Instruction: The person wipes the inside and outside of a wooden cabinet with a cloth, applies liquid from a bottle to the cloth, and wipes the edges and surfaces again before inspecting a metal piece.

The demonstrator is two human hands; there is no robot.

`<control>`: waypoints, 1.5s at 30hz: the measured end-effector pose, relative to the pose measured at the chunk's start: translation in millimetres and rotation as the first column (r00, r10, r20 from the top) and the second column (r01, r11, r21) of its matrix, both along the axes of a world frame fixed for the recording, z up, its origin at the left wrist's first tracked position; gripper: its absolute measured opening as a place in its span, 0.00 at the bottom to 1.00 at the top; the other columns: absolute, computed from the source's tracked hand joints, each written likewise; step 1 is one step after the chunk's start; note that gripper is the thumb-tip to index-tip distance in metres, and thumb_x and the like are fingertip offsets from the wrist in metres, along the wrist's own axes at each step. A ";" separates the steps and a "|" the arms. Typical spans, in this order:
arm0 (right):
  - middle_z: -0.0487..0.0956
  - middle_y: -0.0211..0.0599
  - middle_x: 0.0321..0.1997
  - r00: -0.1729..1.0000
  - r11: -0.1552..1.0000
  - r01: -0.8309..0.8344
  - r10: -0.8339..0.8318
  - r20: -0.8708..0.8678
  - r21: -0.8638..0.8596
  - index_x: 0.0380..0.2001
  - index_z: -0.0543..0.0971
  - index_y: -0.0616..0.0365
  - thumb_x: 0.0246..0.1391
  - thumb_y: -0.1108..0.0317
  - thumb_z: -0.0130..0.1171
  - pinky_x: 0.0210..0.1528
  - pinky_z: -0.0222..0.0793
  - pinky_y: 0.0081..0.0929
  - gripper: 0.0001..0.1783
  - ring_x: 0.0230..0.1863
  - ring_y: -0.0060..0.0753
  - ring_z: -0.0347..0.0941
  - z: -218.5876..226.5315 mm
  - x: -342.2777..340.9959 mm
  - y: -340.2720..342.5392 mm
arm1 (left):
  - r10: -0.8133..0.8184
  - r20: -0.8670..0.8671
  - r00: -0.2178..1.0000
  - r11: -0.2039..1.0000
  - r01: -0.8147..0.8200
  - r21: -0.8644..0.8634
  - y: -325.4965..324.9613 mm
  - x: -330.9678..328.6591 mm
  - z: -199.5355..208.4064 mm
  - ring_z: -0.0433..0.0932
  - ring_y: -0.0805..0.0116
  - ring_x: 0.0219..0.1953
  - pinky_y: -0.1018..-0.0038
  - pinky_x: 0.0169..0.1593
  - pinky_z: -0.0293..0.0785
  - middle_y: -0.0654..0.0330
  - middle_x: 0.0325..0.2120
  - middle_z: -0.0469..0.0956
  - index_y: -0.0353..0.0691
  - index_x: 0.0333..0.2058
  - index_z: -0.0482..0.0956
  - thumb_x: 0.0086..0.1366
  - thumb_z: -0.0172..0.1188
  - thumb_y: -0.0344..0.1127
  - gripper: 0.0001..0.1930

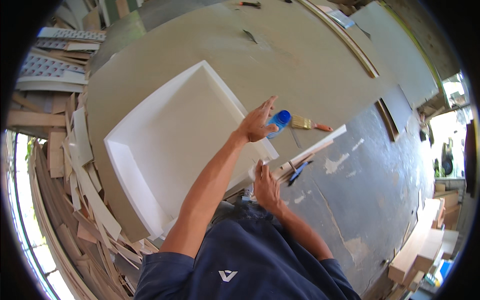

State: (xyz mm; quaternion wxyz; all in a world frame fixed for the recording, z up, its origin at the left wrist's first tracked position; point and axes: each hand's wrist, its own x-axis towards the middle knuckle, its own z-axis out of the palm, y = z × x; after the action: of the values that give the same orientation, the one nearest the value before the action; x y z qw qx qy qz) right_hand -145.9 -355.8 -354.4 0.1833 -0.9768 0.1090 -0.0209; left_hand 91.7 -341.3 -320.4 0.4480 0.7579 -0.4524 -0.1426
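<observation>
A white shallow open box [150, 135] with raised walls lies on the worktable. Over its right wall reaches my left hand [257, 121], fingers stretched out and thumb apart, right at a blue bottle with a dark blue cap [283, 116]. The thumb overlaps the bottle's body, but the fingers are not wrapped round it. My right hand [267, 189] is lower, by the box's near right corner, its fingers curled with the fingertips up near the box's edge. What it grips, if anything, is hidden. A paintbrush [302, 122] with an orange handle lies just right of the bottle.
Wooden strips [310, 152] and a blue-and-black tool [299, 172] lie right of my right hand. A hammer [251, 4] and a long wooden strip [345, 37] lie farther back. Scrap boards [85, 165] crowd the left side; wooden blocks [415, 255] stand at lower right.
</observation>
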 end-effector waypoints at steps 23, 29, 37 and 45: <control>0.75 0.43 0.50 0.587 0.646 -0.727 0.761 0.276 -0.234 0.58 0.75 0.70 0.53 0.70 0.60 0.56 0.70 0.40 0.28 0.53 0.45 0.71 -20.2 17.9 22.6 | 0.994 -0.071 0.086 0.078 -0.990 -0.114 460.3 -118.9 -10.8 0.71 0.57 0.62 0.63 0.64 0.67 0.49 0.61 0.72 0.31 0.62 0.72 0.71 0.54 0.38 0.24; 0.75 0.45 0.52 0.390 0.499 -0.848 0.817 0.425 -0.179 0.54 0.77 0.69 0.52 0.69 0.59 0.53 0.72 0.38 0.26 0.51 0.41 0.73 -20.4 -1.8 234.4 | 0.634 -0.762 0.131 0.225 -0.974 0.019 429.4 -144.9 -27.6 0.69 0.59 0.64 0.65 0.68 0.62 0.49 0.63 0.71 0.31 0.65 0.68 0.78 0.43 0.50 0.29; 0.76 0.42 0.48 0.363 0.394 -0.919 0.859 0.361 -0.016 0.51 0.78 0.68 0.48 0.67 0.59 0.49 0.73 0.38 0.26 0.47 0.41 0.73 -9.7 -14.5 242.2 | 0.729 -0.655 0.198 0.243 -0.970 -0.022 423.4 -147.4 -22.5 0.70 0.62 0.64 0.69 0.67 0.62 0.50 0.64 0.71 0.30 0.67 0.66 0.78 0.43 0.47 0.29; 0.84 0.41 0.30 0.914 0.593 -0.404 0.288 0.286 0.696 0.51 0.80 0.66 0.54 0.73 0.70 0.36 0.74 0.28 0.21 0.31 0.24 0.76 62.8 92.1 250.5 | 0.699 -0.663 0.268 0.288 -0.954 -0.083 405.4 -227.6 -10.0 0.61 0.64 0.70 0.72 0.71 0.54 0.49 0.71 0.61 0.34 0.73 0.52 0.78 0.48 0.35 0.30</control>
State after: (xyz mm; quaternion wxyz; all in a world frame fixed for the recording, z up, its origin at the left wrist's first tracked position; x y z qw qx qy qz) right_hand -53.8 -105.3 -291.6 0.5725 -0.8140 -0.0977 -0.0084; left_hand -136.0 64.0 -330.4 0.7205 0.6748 0.1530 0.0471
